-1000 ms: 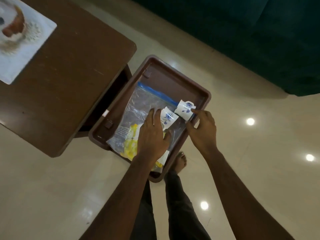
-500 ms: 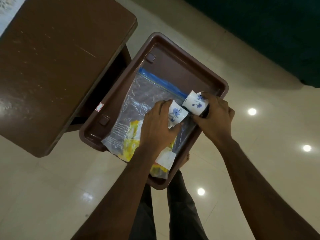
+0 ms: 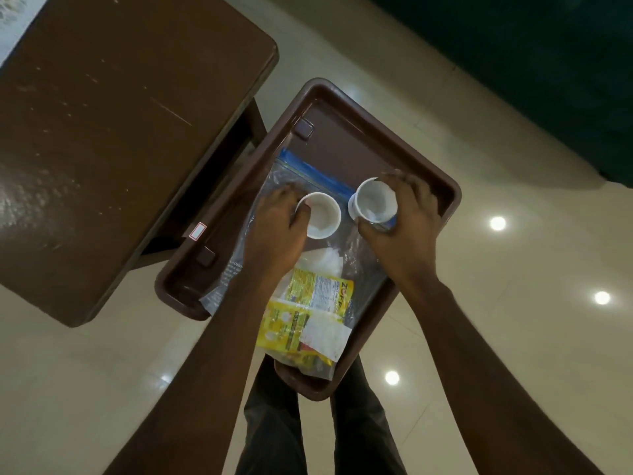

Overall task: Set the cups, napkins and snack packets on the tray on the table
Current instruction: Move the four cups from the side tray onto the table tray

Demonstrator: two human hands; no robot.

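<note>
A brown tray point(image 3: 346, 118) sits just right of the brown table point(image 3: 113, 132), over my legs. In it lies a clear zip bag point(image 3: 291, 176) with a blue seal, with yellow snack packets point(image 3: 308, 303) and white napkins point(image 3: 325, 337) at its near end. My left hand point(image 3: 277, 231) grips a white cup point(image 3: 322, 216), mouth up, thumb on its rim. My right hand point(image 3: 407, 217) grips a second white cup point(image 3: 373, 200), mouth up and tilted a little toward me. Both cups are above the bag in the tray's middle.
A pale glossy floor point(image 3: 513, 337) with light reflections surrounds the tray. A dark green sofa point(image 3: 531, 63) fills the top right. A white mat point(image 3: 13, 25) shows at the table's far left corner. My legs point(image 3: 274, 423) are under the tray's near end.
Both cups were on their sides showing blue flower prints; now they are turned mouth up in my hands. The view has shifted so the tray sits lower in frame.
</note>
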